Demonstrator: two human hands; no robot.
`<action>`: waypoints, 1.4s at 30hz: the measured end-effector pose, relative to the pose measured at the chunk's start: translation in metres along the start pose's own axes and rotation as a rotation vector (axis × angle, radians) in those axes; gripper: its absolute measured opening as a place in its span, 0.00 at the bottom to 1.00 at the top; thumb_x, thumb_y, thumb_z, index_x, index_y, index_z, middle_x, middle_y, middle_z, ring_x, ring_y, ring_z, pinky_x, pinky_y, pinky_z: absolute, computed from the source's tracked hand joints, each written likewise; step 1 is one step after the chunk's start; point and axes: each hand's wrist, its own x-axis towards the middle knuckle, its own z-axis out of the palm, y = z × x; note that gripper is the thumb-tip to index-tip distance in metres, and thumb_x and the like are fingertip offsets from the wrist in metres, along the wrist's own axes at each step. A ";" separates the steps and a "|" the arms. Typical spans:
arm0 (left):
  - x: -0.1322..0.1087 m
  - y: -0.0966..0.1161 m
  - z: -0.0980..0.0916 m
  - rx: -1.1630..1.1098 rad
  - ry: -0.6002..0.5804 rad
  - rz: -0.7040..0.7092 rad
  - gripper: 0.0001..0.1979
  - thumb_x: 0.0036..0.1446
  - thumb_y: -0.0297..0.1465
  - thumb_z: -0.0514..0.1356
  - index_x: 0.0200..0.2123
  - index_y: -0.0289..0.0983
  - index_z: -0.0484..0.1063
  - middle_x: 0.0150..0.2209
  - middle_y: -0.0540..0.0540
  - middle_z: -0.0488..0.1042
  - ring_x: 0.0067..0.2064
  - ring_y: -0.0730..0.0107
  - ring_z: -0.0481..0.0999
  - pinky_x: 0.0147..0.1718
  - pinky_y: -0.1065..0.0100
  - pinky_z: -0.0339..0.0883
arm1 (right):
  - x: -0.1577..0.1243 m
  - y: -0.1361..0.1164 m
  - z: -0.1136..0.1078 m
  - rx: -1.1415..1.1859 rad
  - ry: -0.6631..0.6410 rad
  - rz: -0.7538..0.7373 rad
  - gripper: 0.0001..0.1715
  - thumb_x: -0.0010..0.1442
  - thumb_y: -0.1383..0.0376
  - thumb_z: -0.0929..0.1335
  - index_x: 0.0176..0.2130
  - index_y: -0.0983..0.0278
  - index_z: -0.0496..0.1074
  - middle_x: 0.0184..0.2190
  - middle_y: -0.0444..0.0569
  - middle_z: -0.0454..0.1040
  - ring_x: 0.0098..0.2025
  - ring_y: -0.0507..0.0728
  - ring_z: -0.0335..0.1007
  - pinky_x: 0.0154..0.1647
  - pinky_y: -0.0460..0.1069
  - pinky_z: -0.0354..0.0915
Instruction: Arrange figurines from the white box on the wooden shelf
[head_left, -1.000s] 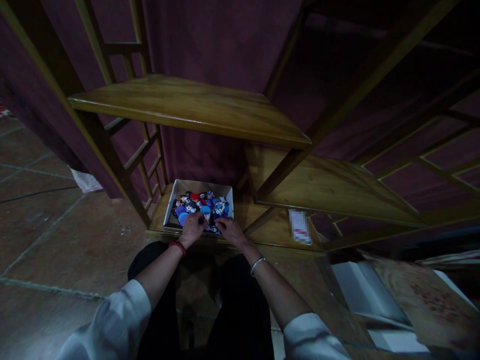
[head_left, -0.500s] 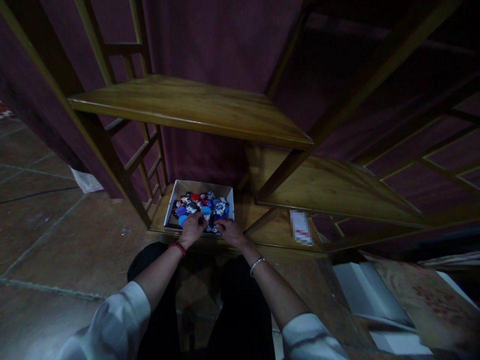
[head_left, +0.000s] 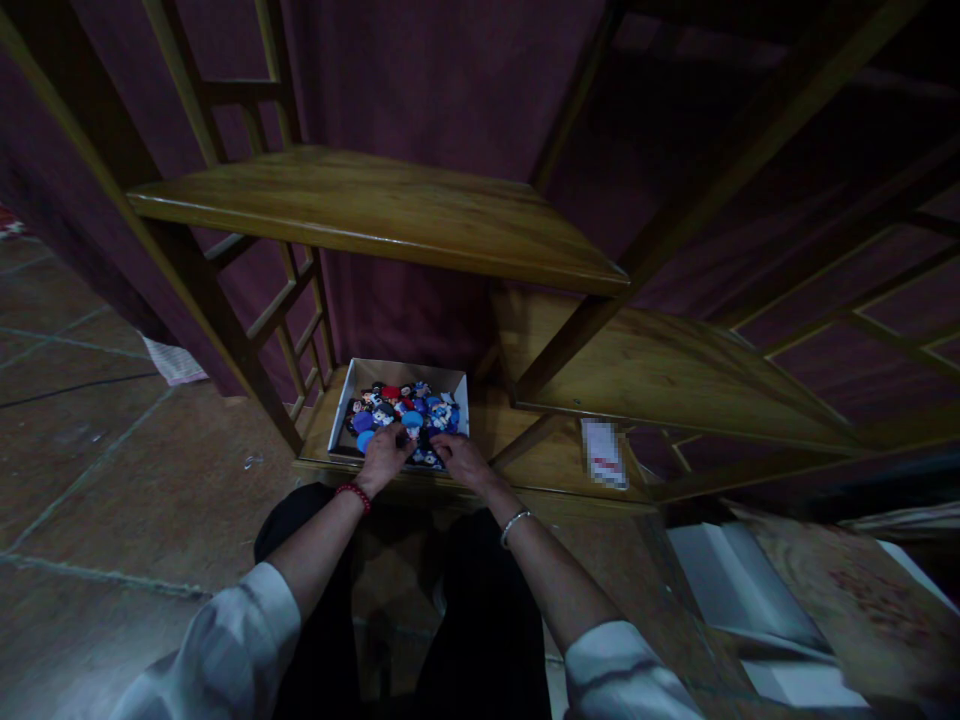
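Observation:
A shallow white-walled cardboard box (head_left: 465, 395) sits on the bottom wooden shelf. Inside it lies a heap of small colourful figures (head_left: 390, 400), in blue, red, black and white, several with round purple or blue parts. My left hand (head_left: 385, 457), with a red bead bracelet at the wrist, reaches over the box's front edge, its fingers curled together at the figures. From the right my right hand (head_left: 461, 460), wearing a silver bracelet, leans in with thumb and fingers pinched. Whatever lies between the fingers of either hand is too small and dark to name.
Above the box juts a wooden shelf (head_left: 360, 205), and a second shelf (head_left: 660, 375) extends to the right. A blurred white packet (head_left: 604, 453) lies on the bottom shelf. White boards (head_left: 742, 585) and a patterned cloth (head_left: 862, 600) are at the lower right.
My right hand's fingers have shifted slightly within the box's front right part. My left hand stays almost in place, and the box has not moved.

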 end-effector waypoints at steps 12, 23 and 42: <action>0.003 -0.007 0.001 -0.073 0.005 -0.020 0.05 0.46 0.30 0.56 0.29 0.35 0.67 0.24 0.51 0.68 0.27 0.75 0.66 0.27 0.74 0.56 | 0.002 0.000 -0.005 0.035 0.069 0.083 0.15 0.53 0.70 0.60 0.40 0.63 0.69 0.33 0.47 0.74 0.34 0.51 0.68 0.37 0.44 0.62; 0.002 -0.005 -0.002 -0.062 0.002 -0.029 0.04 0.46 0.30 0.56 0.27 0.35 0.66 0.24 0.51 0.67 0.28 0.75 0.66 0.27 0.75 0.57 | 0.007 0.006 -0.008 0.153 0.085 0.144 0.15 0.54 0.68 0.59 0.41 0.63 0.68 0.34 0.46 0.73 0.33 0.50 0.69 0.36 0.44 0.62; 0.003 -0.004 -0.002 -0.062 -0.004 -0.035 0.04 0.46 0.30 0.56 0.25 0.34 0.66 0.24 0.50 0.66 0.28 0.75 0.64 0.27 0.74 0.56 | 0.002 -0.007 -0.016 -0.113 0.100 0.088 0.15 0.54 0.69 0.60 0.41 0.63 0.68 0.35 0.47 0.72 0.36 0.51 0.67 0.39 0.43 0.60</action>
